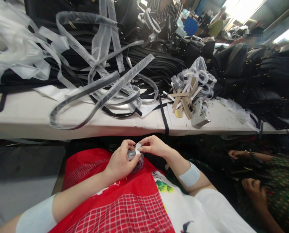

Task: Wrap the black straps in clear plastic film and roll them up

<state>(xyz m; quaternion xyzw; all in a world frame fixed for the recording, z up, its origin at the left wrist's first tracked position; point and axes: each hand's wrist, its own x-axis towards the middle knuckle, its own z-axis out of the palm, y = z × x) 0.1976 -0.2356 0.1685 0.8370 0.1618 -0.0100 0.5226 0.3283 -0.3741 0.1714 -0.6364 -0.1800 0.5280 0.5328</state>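
Over my lap, my left hand is closed round a folded bundle of plastic-wrapped strap, grey and shiny. A small white paper strip lies against the top of the bundle. My right hand pinches that strip between thumb and fingers, close to the left fingertips. Part of the bundle is hidden behind my left hand. On the table edge in front lie long black straps in clear plastic sleeves, looped loosely over one another.
A heap of cardboard and paper strips lies on the white table, beside a metal tape dispenser. Black bags are piled at the right. White plastic sheeting fills the left. A co-worker's hands show at the right.
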